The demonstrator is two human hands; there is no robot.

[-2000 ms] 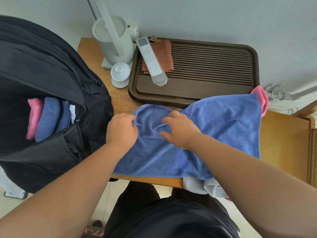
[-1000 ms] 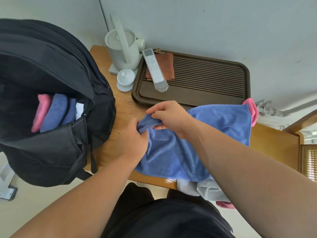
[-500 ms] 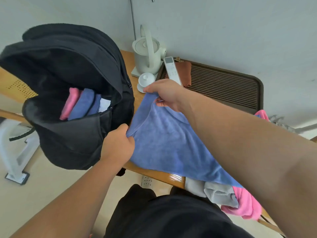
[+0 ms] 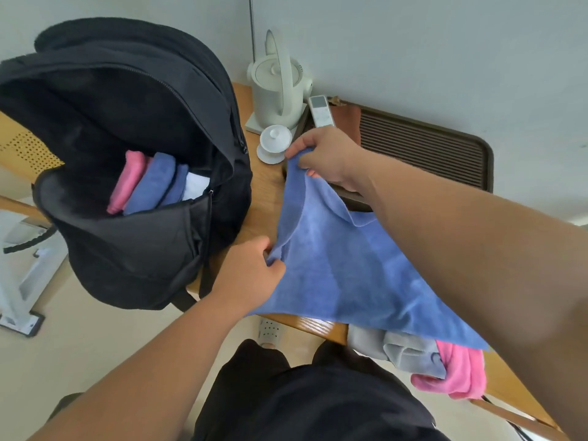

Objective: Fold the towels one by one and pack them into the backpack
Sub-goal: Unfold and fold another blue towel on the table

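Left hand is pinching the towel at its near corner, right hand pinching the far one; its tail is lying on the bench beside the backpack. The cup is sitting close: one swing risks tipping it.

I see a white electric kettle at the far side of the wooden table, with a white lidded cup just in front of it. To their right, a dark slatted tea tray carries a white remote control and a brown cloth at its left end. On the floor, a white metal stand sits far left, and a slipper shows below the table's near edge.
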